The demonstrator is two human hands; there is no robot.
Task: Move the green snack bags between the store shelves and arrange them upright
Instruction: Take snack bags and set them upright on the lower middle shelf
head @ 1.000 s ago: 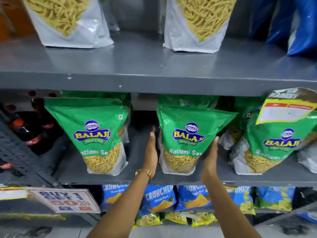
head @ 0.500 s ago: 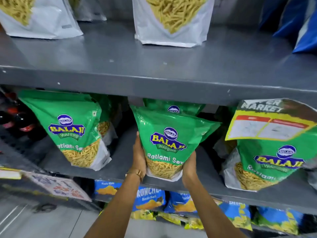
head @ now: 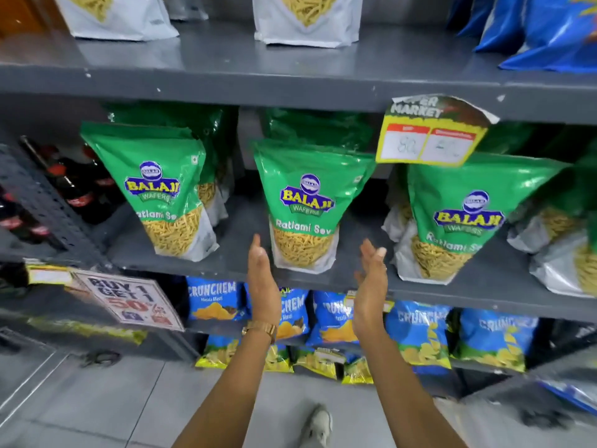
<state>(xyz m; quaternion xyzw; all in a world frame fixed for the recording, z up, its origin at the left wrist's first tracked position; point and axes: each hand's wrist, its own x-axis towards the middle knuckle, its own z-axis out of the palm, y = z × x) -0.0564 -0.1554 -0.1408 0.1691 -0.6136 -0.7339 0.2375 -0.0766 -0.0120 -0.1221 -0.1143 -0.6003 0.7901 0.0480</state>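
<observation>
Even indoor light, glare on green snack bags (head: 310, 202), wide-angle bowing at edges, slight softness

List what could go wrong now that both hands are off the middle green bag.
1. The middle green bag stands free near the front edge of the shelf, with the left hand and right hand open and apart from it; it could tip forward and fall.
2. The price tag hangs close above the right green bag; lifting that bag might knock it off.
</observation>
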